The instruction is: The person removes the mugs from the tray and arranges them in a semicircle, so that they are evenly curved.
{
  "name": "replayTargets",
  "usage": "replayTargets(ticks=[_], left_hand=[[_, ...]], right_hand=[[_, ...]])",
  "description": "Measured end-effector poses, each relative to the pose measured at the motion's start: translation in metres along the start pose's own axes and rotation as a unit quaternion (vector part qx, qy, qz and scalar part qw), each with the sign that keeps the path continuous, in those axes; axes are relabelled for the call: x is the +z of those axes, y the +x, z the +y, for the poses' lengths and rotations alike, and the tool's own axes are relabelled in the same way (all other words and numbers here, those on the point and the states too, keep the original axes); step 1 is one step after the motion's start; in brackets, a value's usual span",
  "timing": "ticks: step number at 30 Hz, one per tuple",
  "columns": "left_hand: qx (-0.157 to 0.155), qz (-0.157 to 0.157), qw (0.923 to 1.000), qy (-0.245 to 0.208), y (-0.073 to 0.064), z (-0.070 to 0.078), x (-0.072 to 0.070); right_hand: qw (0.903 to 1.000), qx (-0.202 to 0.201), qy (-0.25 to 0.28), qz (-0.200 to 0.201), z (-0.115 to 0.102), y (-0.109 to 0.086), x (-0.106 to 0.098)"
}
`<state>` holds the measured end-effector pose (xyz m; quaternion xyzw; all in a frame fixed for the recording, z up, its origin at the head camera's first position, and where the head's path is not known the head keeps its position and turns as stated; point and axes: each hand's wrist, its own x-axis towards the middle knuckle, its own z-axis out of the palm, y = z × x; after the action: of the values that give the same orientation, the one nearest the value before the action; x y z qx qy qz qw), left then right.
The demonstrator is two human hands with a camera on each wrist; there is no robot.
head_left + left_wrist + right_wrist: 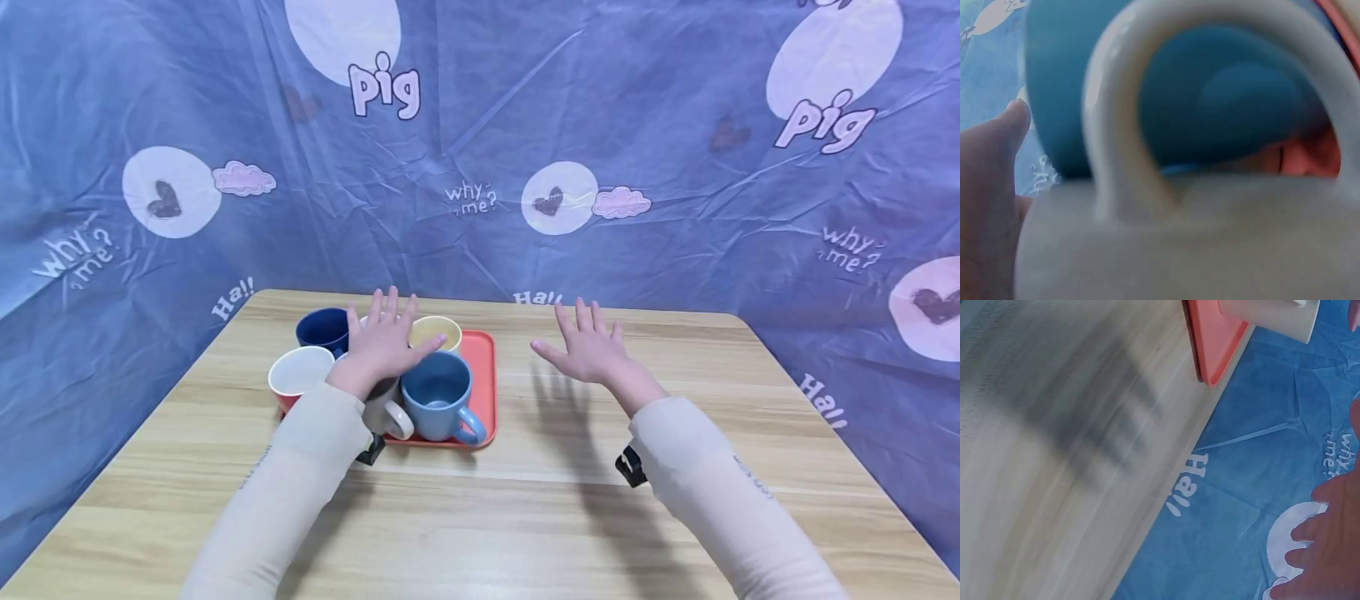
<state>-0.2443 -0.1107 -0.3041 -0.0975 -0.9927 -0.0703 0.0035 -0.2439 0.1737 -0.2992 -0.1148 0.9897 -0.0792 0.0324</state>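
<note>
My left hand [384, 343] is held over a group of mugs with its fingers spread, gripping nothing. Below it are a grey mug [381, 410] with a pale handle and a blue mug [437, 408]. That pale handle [1110, 119] fills much of the left wrist view, with the blue mug [1222, 106] behind it. A navy mug [322, 327], a red mug with a white inside [300, 375] and a cup with a yellow inside [438, 330] surround the hand, which partly hides them. Above bare wood, my right hand [592, 348] hovers empty, fingers spread.
Under the mugs lies a red tray [483, 375], on the left half of the wooden table [510, 517]. A blue printed cloth [480, 133] hangs behind the table's back edge and along its sides. The right hand's shadow falls on the wood.
</note>
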Motion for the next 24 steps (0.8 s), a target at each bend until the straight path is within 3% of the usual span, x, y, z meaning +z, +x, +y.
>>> replayTargets(ticks=[13,24], left_hand=[[-0.019,0.013,0.9996,-0.014,-0.006,-0.031,-0.022],[-0.026,0.022,0.997,-0.07,-0.02,-0.064,-0.035]], right_hand=[[0.9999,-0.015,0.002,-0.003,-0.017,-0.002,-0.009],[0.9978,-0.063,0.02,-0.006,-0.043,-0.009,-0.01]])
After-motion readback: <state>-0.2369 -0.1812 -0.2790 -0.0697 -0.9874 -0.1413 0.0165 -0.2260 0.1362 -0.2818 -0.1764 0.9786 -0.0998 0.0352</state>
